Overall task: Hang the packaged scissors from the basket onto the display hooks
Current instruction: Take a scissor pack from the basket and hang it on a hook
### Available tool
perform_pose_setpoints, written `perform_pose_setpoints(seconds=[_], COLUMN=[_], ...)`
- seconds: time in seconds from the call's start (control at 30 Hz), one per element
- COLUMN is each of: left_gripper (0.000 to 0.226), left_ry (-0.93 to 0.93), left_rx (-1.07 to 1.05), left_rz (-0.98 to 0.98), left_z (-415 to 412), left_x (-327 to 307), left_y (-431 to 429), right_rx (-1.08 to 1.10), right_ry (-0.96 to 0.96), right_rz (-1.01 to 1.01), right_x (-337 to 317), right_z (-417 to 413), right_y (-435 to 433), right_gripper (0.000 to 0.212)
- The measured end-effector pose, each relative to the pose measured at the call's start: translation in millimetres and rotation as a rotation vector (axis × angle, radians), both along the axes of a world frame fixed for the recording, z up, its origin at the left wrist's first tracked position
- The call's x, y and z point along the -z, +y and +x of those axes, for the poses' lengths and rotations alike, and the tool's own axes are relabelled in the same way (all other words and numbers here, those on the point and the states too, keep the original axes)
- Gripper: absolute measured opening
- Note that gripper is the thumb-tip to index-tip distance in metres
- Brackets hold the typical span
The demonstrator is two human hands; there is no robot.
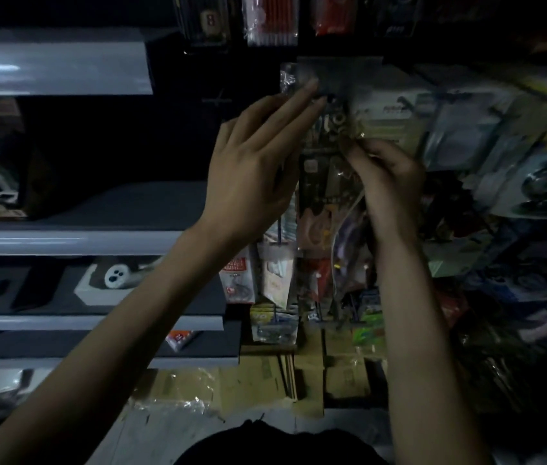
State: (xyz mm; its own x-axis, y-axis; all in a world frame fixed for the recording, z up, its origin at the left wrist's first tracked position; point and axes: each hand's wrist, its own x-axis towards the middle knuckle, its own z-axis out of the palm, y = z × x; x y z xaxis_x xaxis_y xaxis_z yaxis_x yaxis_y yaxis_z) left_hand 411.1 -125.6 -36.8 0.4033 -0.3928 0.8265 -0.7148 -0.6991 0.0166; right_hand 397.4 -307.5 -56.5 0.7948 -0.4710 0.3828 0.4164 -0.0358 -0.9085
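Left hand (pixel 248 162): fingers straight, tips on the top edge of the pack (pixel 319 169), just under a grey tag (pixel 342 73); thumb hidden. Right hand (pixel 389 172): curled, pinching the pack's clear side. Hands apart, pack between them, up at the display. Hook lost in the dark. Likely threading: find the hang hole by touch, hold the pack square, slide straight back. Shelves (pixel 57 243) to the left.

Single head-worn view, forward and down, close on display rack (pixel 399 129).
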Motion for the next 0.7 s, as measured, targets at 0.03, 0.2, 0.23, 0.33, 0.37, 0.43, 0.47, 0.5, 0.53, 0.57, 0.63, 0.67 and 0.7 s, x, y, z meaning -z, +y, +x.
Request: perform_pose_setpoints(seconds=[0.03, 0.2, 0.23, 0.33, 0.37, 0.43, 0.47, 0.5, 0.53, 0.57, 0.63, 0.67, 0.7], left_gripper=[0.048, 0.048, 0.049, 0.052, 0.052, 0.052, 0.051, 0.05, 0.05, 0.05, 0.049, 0.049, 0.049], left_ry=[-0.001, -0.001, 0.006, 0.023, 0.025, 0.021, 0.014, 0.004, -0.003, -0.009, -0.015, -0.015, -0.015], left_rx=[-0.006, -0.01, -0.009, -0.008, -0.01, -0.013, -0.013, -0.013, -0.014, -0.017, -0.019, -0.018, -0.016], left_rz=[0.008, 0.01, 0.013, 0.018, 0.017, 0.013, 0.011, 0.009, 0.009, 0.01, 0.016, 0.018, 0.018], left_z=[1, 0, -1, 0, 0, -1, -2, -2, -2, -2, -1, -1, -1], left_x=[-1, -4, -4, -3, -3, -5, -5, -6, -7, -7, -8, -8, -7], left_y=[0, 2, 2, 3, 3, 3, 4, 4, 5, 6, 6, 7, 6], right_rx=[-0.007, -0.028, -0.027, -0.017, -0.012, 0.005, 0.016, 0.023, 0.025, 0.028, 0.036, 0.034, 0.028], right_ry=[-0.007, -0.061, -0.063, -0.053, -0.053, -0.051, -0.049, -0.049, -0.049, -0.048, -0.037, -0.031, -0.027], right_rz=[-0.003, 0.022, 0.015, 0.001, 0.002, -0.007, -0.014, -0.017, -0.015, -0.012, 0.001, 0.01, 0.018], right_x=[-1, -6, -7, -8, -8, -9, -9, -10, -10, -10, -9, -8, -7], right_z=[2, 14, 17, 24, 26, 30, 32, 33, 35, 36, 38, 39, 40], right_y=[1, 3, 3, 6, 8, 10, 11, 12, 12, 12, 12, 12, 12], right_gripper=[0.009, 0.01, 0.012, 0.013, 0.011, 0.005, 0.004, 0.004, 0.004, 0.004, 0.003, 0.004, 0.004])
